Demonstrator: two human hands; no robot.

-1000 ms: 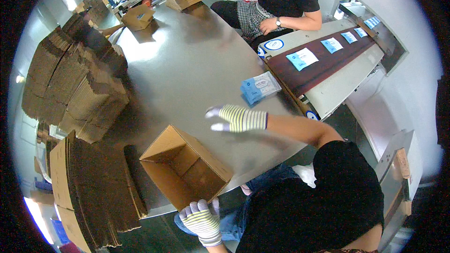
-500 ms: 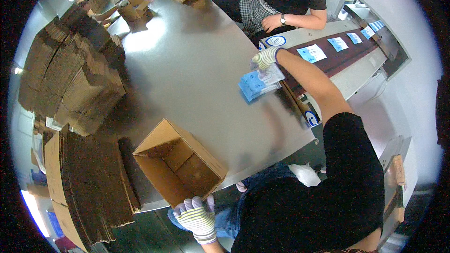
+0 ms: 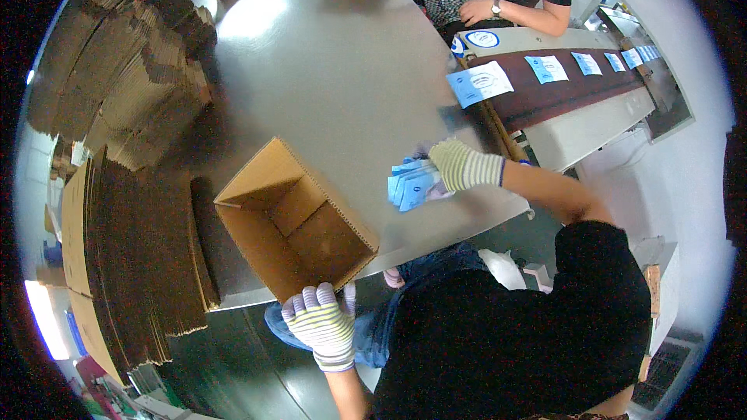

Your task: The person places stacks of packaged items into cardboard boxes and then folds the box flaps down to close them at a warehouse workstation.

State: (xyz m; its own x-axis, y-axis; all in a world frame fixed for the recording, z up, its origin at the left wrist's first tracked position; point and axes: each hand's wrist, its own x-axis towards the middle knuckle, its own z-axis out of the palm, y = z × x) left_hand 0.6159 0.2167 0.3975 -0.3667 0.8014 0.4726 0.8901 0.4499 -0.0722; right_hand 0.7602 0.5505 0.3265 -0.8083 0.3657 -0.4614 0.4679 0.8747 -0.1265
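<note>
Your left hand [image 3: 319, 325] grasps the near edge of the open cardboard box [image 3: 296, 206]. Your right hand [image 3: 467, 165] is closed on a bunch of blue-and-white packets [image 3: 416, 187], to the right of the box and apart from it; I cannot tell whether this bunch touches the metal table [image 3: 334, 93]. Flattened cartons [image 3: 136, 257] stand left of the box. Beyond it, to the far right, the conveyor belt [image 3: 537, 113] carries single packets [image 3: 546, 68].
</note>
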